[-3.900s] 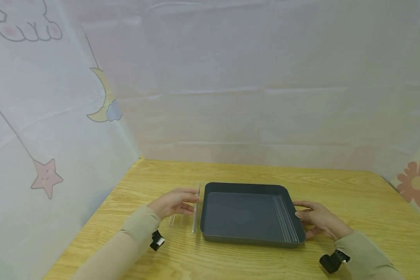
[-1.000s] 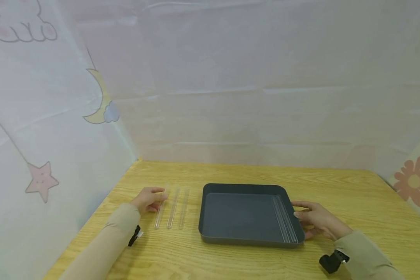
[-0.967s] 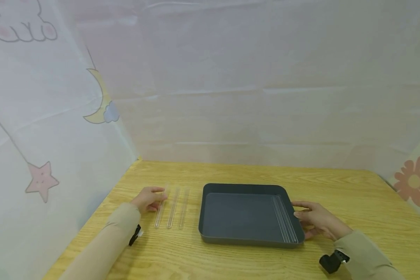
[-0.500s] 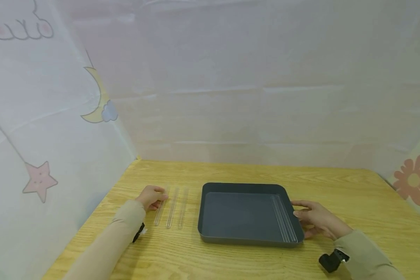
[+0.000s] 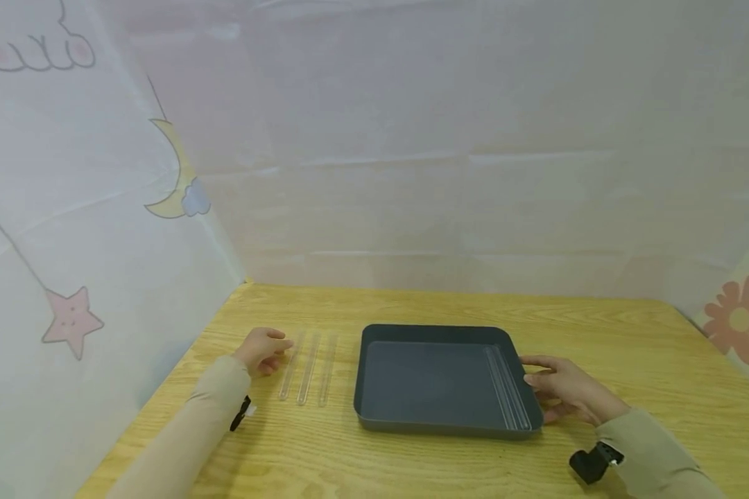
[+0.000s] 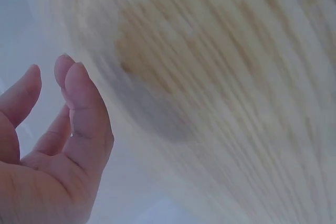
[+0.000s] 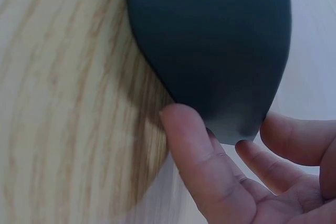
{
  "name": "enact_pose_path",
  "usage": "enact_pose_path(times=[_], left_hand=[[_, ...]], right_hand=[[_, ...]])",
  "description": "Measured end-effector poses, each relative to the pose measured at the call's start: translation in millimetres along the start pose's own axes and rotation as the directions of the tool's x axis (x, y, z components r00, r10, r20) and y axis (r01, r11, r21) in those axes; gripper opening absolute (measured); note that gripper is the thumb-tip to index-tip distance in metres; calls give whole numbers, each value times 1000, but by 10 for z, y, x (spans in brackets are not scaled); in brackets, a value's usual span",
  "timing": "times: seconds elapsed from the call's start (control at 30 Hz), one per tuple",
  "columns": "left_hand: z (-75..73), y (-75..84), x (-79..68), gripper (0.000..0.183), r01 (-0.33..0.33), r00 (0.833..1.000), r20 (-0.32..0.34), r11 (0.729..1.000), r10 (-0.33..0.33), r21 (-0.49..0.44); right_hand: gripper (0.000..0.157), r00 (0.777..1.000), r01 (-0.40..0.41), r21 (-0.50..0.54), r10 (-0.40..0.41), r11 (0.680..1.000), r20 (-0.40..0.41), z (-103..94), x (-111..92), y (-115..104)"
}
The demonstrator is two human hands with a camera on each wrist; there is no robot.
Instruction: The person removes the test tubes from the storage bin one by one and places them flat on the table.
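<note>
Three clear test tubes lie side by side on the table left of the tray in the head view: a left tube [image 5: 289, 374], a middle tube [image 5: 307, 374] and a right tube [image 5: 327, 374]. My left hand [image 5: 263, 350] is just left of the left tube, its fingertips close to the upper part. In the left wrist view that hand's fingers [image 6: 86, 119] curve loosely around nothing. My right hand [image 5: 568, 388] holds the right side of a dark grey rectangular tray [image 5: 431, 427], thumb at the rim and fingers against the outer wall. More clear tubes [image 5: 508, 388] lie inside along its right wall.
The wooden table [image 5: 412, 471] runs back to a pale fabric backdrop [image 5: 412, 173], with another printed sheet at the left. A black wrist camera [image 5: 589, 464] sits on the right sleeve; another wrist camera [image 5: 240, 414] is on the left.
My left hand has moved left from beside the tray, and the tubes now lie in a spaced row. It has let go of the left tube. The right hand stays at the tray.
</note>
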State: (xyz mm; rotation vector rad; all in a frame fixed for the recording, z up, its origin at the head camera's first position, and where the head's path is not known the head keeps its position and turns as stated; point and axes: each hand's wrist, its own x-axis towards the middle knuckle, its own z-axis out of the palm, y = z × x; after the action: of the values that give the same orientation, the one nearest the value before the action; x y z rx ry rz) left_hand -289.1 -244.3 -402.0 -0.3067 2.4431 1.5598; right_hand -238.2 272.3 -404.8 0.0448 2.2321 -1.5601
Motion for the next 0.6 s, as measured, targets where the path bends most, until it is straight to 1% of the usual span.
enact_pose_path(times=[0.1,0.2,0.3,0.37,0.43,0.6], left_hand=[[-31,35,-78,49,-43,999,14,998,43,36],[-24,80,-156,49,-77,997,23,996,76,55],[28,118,-228,47,-93,995,30,995,92,36],[71,137,-265,46,-105,993,46,994,104,16],[114,154,-293,47,-115,992,56,993,114,4],[210,193,-329,49,-111,990,78,993,114,-37]], right_hand=[[59,1000,6,1,-6,1000,1,1,3,3],[59,1000,15,-4,-14,1000,10,-6,-3,5],[59,1000,9,-2,-9,1000,7,-12,-2,10],[60,1000,18,-10,-17,1000,17,-18,-7,12],[59,1000,13,-6,-13,1000,9,-16,-1,14],[58,1000,23,-15,-22,1000,7,-12,-4,15]])
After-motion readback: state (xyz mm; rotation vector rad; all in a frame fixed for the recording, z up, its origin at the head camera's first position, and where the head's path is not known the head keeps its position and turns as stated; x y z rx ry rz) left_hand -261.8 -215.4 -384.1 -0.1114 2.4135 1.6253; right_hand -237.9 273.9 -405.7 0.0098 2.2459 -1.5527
